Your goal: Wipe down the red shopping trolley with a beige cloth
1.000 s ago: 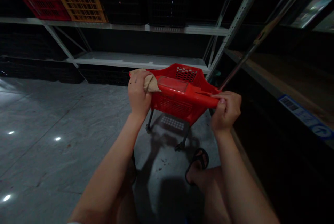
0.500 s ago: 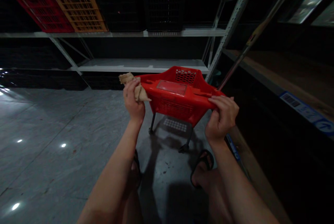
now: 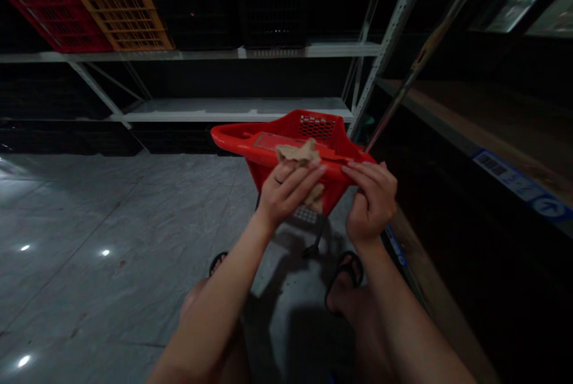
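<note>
A polished grey stone floor point(image 3: 111, 205) fills the left and lower part of the view, with small spots of reflected light on it. Grey metal shelving point(image 3: 233, 108) runs across the back, and on its upper board lie a red plastic crate point(image 3: 49, 11) and, just beside it, an orange plastic crate point(image 3: 119, 11). A second rack with a brown wooden shelf board point(image 3: 470, 121) stands along the right, carrying a blue label strip point(image 3: 519, 184) on its front edge.

In the middle stands a red plastic shopping basket on small wheels point(image 3: 313, 133), close to the right rack. The person's two sandalled feet show on the floor below it.

The left hand point(image 3: 286, 190) presses a crumpled beige cloth point(image 3: 298, 154) against the near rim of the basket, fingers point(image 3: 308, 172) stretched out flat over the cloth, which hangs partly down the basket's front wall. The right hand point(image 3: 369, 199) sits just beside it on the same rim, toward the right corner, its fingers curled over the red edge and gripping it. The two hands are near each other but not touching.
</note>
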A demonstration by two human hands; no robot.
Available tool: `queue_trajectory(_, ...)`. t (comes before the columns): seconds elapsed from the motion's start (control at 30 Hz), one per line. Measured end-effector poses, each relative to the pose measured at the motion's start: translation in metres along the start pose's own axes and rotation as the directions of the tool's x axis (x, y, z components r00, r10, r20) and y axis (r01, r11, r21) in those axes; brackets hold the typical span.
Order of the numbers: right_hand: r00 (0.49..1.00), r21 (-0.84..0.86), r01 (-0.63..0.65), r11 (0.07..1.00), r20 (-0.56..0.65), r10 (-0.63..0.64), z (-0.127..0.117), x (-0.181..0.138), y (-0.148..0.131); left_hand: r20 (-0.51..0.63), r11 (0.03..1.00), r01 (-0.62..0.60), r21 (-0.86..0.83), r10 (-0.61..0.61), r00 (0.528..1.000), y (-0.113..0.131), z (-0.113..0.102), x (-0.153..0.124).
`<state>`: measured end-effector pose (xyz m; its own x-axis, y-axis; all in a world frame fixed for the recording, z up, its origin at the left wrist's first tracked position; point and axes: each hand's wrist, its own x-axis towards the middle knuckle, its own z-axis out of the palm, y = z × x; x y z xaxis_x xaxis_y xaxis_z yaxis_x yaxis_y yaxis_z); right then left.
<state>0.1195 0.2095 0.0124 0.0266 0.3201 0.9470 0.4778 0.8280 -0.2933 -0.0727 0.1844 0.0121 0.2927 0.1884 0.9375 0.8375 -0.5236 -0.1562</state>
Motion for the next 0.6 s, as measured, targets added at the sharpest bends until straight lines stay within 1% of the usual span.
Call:
queue_trajectory(0.03, 0.999, 0.008, 0.01, 1.0, 0.031, -0.01, -0.002, 0.0, 0.001, -0.048, 0.997, 0.074, 0.03, -0.072, 0.996, -0.013, -0.003, -0.003)
queue_trajectory(0.07, 0.998, 0.013, 0.015, 1.0, 0.062, -0.016, -0.004, 0.001, 0.002, -0.112, 0.985, 0.166, 0.046, -0.16, 0.981, -0.024, -0.006, -0.005)
queue_trajectory(0.1, 0.996, 0.019, 0.016, 1.0, 0.088, -0.017, -0.006, 0.002, 0.003, -0.174, 0.966, 0.253, 0.047, -0.242, 0.955, -0.032, -0.007, -0.007)
queue_trajectory(0.13, 0.994, 0.024, 0.012, 1.0, 0.104, -0.015, -0.007, 0.002, 0.002, -0.221, 0.948, 0.317, 0.039, -0.301, 0.928, -0.035, -0.008, -0.007)
queue_trajectory(0.17, 0.994, 0.03, 0.004, 1.0, 0.11, -0.008, -0.008, 0.002, 0.002, -0.249, 0.937, 0.348, 0.026, -0.331, 0.91, -0.033, -0.006, -0.006)
queue_trajectory(0.2, 0.994, 0.036, -0.007, 0.999, 0.105, 0.003, -0.009, 0.002, 0.002, -0.259, 0.936, 0.352, 0.012, -0.337, 0.905, -0.026, -0.003, -0.004)
queue_trajectory(0.23, 0.995, 0.041, -0.019, 0.999, 0.094, 0.015, -0.009, 0.002, 0.001, -0.255, 0.941, 0.338, -0.001, -0.328, 0.91, -0.014, 0.001, 0.0)
queue_trajectory(0.3, 0.997, 0.044, -0.041, 0.998, 0.064, 0.038, -0.008, 0.001, 0.001, -0.185, 0.965, 0.259, -0.029, -0.26, 0.948, 0.016, 0.012, 0.007)
queue_trajectory(0.37, 0.998, 0.047, -0.049, 0.998, 0.03, 0.047, -0.009, 0.001, 0.002, -0.072, 0.99, 0.129, -0.055, -0.133, 0.989, 0.045, 0.022, 0.014)
queue_trajectory(0.4, 0.999, 0.05, -0.047, 0.998, 0.013, 0.047, -0.01, 0.002, 0.002, -0.015, 0.996, 0.059, -0.062, -0.06, 0.998, 0.054, 0.024, 0.016)
queue_trajectory(0.43, 0.999, 0.052, -0.047, 0.998, 0.005, 0.047, -0.011, 0.003, 0.004, 0.034, 0.998, -0.005, -0.065, 0.007, 0.999, 0.058, 0.025, 0.017)
queue_trajectory(0.47, 0.999, 0.054, -0.05, 0.997, 0.004, 0.05, -0.013, 0.004, 0.005, 0.07, 0.997, -0.05, -0.063, 0.055, 0.996, 0.055, 0.022, 0.017)
queue_trajectory(0.5, 0.998, 0.053, -0.055, 0.997, 0.012, 0.055, -0.014, 0.006, 0.007, 0.095, 0.996, -0.068, -0.056, 0.073, 0.993, 0.048, 0.017, 0.016)
queue_trajectory(0.57, 0.997, 0.044, -0.063, 0.997, 0.038, 0.061, -0.018, 0.01, 0.012, 0.117, 0.999, -0.045, -0.029, 0.048, 0.992, 0.019, 0.002, 0.011)
queue_trajectory(0.6, 0.997, 0.038, -0.06, 0.997, 0.049, 0.058, -0.02, 0.011, 0.015, 0.112, 1.0, 0.001, -0.002, 0.0, 0.994, 0.001, -0.008, 0.008)
